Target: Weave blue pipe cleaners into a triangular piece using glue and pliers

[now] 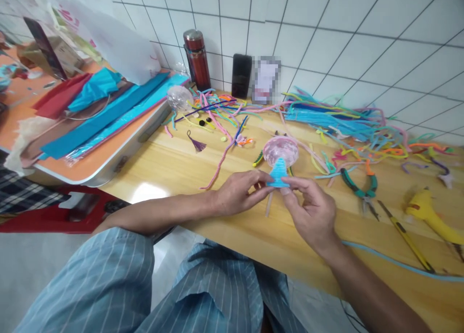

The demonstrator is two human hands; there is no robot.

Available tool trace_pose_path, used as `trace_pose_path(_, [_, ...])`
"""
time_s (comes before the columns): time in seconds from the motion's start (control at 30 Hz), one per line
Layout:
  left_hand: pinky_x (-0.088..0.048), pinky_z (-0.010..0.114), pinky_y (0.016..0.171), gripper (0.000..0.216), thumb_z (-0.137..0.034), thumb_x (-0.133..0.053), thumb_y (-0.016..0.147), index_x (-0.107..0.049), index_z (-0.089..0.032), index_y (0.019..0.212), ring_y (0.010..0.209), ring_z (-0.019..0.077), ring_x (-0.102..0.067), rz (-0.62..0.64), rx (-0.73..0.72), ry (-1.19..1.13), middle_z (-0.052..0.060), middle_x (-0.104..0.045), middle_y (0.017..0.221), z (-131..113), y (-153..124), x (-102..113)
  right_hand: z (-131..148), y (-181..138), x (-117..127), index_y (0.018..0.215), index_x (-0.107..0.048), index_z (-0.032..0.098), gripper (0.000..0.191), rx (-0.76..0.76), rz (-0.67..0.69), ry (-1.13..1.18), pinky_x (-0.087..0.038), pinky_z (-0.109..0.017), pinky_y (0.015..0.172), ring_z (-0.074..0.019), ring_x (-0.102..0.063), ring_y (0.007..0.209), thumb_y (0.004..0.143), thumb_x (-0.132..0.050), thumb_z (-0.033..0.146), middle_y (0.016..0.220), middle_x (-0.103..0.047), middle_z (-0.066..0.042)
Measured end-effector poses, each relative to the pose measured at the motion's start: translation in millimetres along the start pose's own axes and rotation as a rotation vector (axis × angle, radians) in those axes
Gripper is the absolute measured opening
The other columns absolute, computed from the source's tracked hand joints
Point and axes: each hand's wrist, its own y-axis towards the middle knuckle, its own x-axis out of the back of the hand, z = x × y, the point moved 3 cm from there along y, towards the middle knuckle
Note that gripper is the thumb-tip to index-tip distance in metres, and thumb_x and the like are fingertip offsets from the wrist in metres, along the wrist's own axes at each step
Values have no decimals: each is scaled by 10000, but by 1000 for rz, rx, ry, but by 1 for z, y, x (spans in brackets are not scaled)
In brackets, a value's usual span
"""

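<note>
Both my hands meet over the wooden table (253, 231) near its front edge. My left hand (239, 192) and my right hand (310, 209) pinch a craft piece between their fingertips. It is a blue cone of wound pipe cleaner (278, 173) with a clear pinkish faceted ball (280, 150) on top. A pale stick hangs down from the cone between my hands. Both hands are closed on the cone's base.
A heap of coloured pipe cleaners (340, 123) covers the far side. Green-handled pliers (358, 188), a yellow glue gun (429, 212) and a yellow-handled tool (406, 236) lie at right. A second clear ball (179, 97), a red flask (196, 58) and blue paper sheets (108, 115) sit at left.
</note>
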Motion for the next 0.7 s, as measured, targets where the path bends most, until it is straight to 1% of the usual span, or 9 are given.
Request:
trace_pose_path(0.07, [-597, 213, 723, 136, -235, -641, 1020, -623, -172, 1138, 787, 117, -752, -17, -40, -29, 49, -777, 920, -1, 7, 6, 4, 5, 2, 1132, -746, 266, 175, -14, -13, 7, -604, -354, 775, -201, -744, 836, 962, -707, 278, 928, -788, -29])
trace_pose_path(0.13, [-606, 223, 739, 145, -227, -632, 1022, -623, -180, 1158, 803, 122, -759, -27, -71, -38, 52, -787, 948, -2, 12, 10, 8, 11, 4, 1104, -743, 257, 163, -64, -25, 32, -600, -353, 743, -201, -728, 806, 958, -717, 325, 887, -763, -28])
trace_pose_path(0.23, [-611, 236, 743, 149, -223, -617, 1022, -623, -178, 1164, 792, 127, -757, -25, -104, -35, 54, -785, 948, -3, 17, 11, 13, 20, 3, 1010, -714, 242, 150, -164, -60, 140, -603, -331, 680, -184, -711, 725, 946, -730, 376, 814, -730, -13])
trace_pose_path(0.3, [-612, 239, 748, 135, -217, -609, 1020, -629, -175, 1147, 789, 129, -753, -27, -102, -53, 55, -780, 940, -2, 20, 10, 12, 26, 1, 986, -680, 245, 164, -205, -79, 240, -607, -318, 654, -176, -713, 702, 937, -733, 392, 809, -732, -6])
trace_pose_path(0.37, [-610, 239, 746, 118, -204, -610, 1013, -635, -172, 1124, 794, 132, -752, -46, -94, -77, 55, -778, 923, 0, 23, 10, 11, 32, -1, 1053, -664, 253, 199, -228, -78, 326, -598, -303, 623, -163, -697, 667, 930, -737, 391, 807, -729, 5])
trace_pose_path(0.43, [-610, 249, 752, 113, -191, -610, 1008, -639, -168, 1115, 807, 142, -756, -60, -104, -83, 56, -778, 905, 2, 27, 9, 10, 37, -2, 1174, -648, 258, 287, -230, -47, 373, -569, -291, 576, -146, -651, 600, 930, -732, 382, 769, -704, 25])
trace_pose_path(0.53, [-619, 284, 811, 126, -180, -575, 1015, -641, -176, 1122, 876, 163, -770, -32, -117, -75, 74, -787, 943, 5, 30, 8, 10, 40, 1, 1282, -623, 265, 365, -183, -39, 299, -533, -294, 542, -143, -611, 558, 940, -716, 352, 718, -655, 48])
trace_pose_path(0.63, [-619, 292, 837, 139, -180, -562, 1017, -642, -189, 1130, 906, 166, -775, -30, -117, -68, 76, -792, 968, 7, 32, 6, 9, 34, 8, 1278, -623, 282, 341, -74, -128, 117, -570, -332, 616, -173, -686, 657, 951, -715, 313, 805, -698, 19])
trace_pose_path(0.7, [-618, 281, 827, 139, -173, -568, 1011, -643, -195, 1125, 900, 162, -776, -51, -133, -55, 69, -795, 965, 7, 33, 5, 7, 28, 12, 1224, -658, 284, 284, 11, -163, -24, -597, -360, 679, -189, -720, 721, 948, -723, 296, 877, -733, -6])
